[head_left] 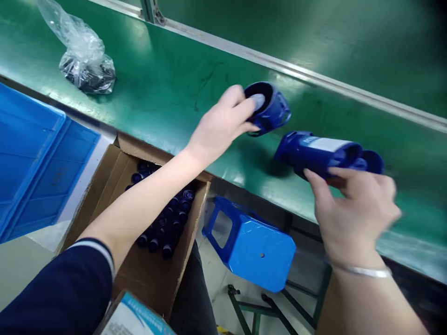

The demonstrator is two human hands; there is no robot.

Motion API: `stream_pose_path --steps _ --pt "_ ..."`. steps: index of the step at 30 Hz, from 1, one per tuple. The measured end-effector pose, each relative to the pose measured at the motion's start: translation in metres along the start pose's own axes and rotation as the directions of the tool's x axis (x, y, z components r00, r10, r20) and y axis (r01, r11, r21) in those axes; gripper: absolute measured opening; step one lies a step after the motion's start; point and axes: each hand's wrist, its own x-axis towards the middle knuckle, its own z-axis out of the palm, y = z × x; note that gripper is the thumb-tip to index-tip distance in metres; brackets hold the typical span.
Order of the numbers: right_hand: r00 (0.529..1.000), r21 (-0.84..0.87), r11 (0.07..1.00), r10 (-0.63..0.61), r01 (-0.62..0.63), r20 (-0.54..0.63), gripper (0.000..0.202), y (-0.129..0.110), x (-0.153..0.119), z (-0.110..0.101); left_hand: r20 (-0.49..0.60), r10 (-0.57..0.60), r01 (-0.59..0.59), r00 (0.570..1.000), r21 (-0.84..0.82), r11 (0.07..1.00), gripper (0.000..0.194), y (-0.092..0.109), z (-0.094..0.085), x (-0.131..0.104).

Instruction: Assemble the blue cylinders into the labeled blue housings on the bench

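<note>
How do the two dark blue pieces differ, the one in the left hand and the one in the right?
The short piece, in the left hand, looks stubbier than the long piece in the right hand. The long piece bears a white label; none shows on the short piece. Both are dark blue, hollow and held over the green table.

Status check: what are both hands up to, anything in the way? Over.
Left hand gripping hollow blue piece by rim. Right hand gripping labelled blue piece. No obstacle seen between them; carton under left forearm.
</note>
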Motion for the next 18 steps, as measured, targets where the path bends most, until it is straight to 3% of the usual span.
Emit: stream_pose_path --steps 1,2,3,4,5,7,10,11,12,13,14,16,18 --pt "0.999 0.020 1.000 -0.021 0.021 -0.041 0.034 -0.023 -0.005 -0.019 -0.105 -0.068 0.066 0.992 -0.020 0.998 0.046 -0.018 0.005 -0.034" --pt "0.997 0.073 0.997 -0.008 0.013 -0.078 0.032 -0.048 -0.010 -0.038 -0.293 -0.141 0.108 0.946 -0.124 0.986 0.031 -0.035 0.014 -0.071" --pt "0.998 0.154 0.988 0.004 0.006 -0.067 0.033 -0.074 -0.015 -0.055 -0.450 -0.208 0.116 0.868 -0.225 0.968 0.023 -0.050 0.025 -0.109" --pt "0.999 0.278 0.960 -0.034 0.034 -0.006 0.032 -0.103 -0.019 -0.069 -0.534 -0.267 0.115 0.802 -0.302 0.947 0.022 -0.063 0.040 -0.149" --pt "0.999 0.381 0.925 -0.022 0.006 0.037 0.031 -0.131 -0.024 -0.078 -0.556 -0.336 0.141 0.760 -0.364 0.921 0.020 -0.072 0.058 -0.188" --pt "0.991 0.560 0.826 -0.017 -0.059 0.130 0.024 -0.189 -0.037 -0.079 -0.447 -0.452 0.243 0.772 -0.449 0.860 0.016 -0.078 0.099 -0.259" --pt "0.934 0.637 0.728 0.012 -0.253 0.358 0.021 -0.262 -0.065 -0.041 -0.140 -0.580 0.432 0.803 -0.534 0.727 0.011 -0.060 0.167 -0.336" --pt "0.882 0.595 0.729 0.026 -0.339 0.471 0.023 -0.281 -0.076 -0.021 0.003 -0.579 0.483 0.815 -0.555 0.677 0.009 -0.050 0.189 -0.353" --pt "0.787 0.475 0.780 0.036 -0.407 0.616 0.025 -0.296 -0.089 0.001 0.134 -0.559 0.528 0.818 -0.563 0.637 0.008 -0.039 0.209 -0.364" --pt "0.666 0.320 0.860 0.032 -0.399 0.745 0.026 -0.307 -0.101 0.025 0.246 -0.527 0.563 0.813 -0.559 0.608 0.004 -0.029 0.227 -0.371" --pt "0.611 0.260 0.891 0.025 -0.372 0.791 0.025 -0.315 -0.113 0.048 0.335 -0.483 0.584 0.809 -0.551 0.597 0.003 -0.021 0.244 -0.374" --pt "0.534 0.159 0.933 0.041 -0.322 0.845 0.020 -0.323 -0.133 0.093 0.418 -0.410 0.585 0.810 -0.546 0.600 0.009 -0.008 0.271 -0.372" --pt "0.470 0.061 0.956 0.084 -0.286 0.879 0.016 -0.323 -0.147 0.134 0.420 -0.373 0.560 0.827 -0.560 0.611 0.015 -0.003 0.291 -0.362"
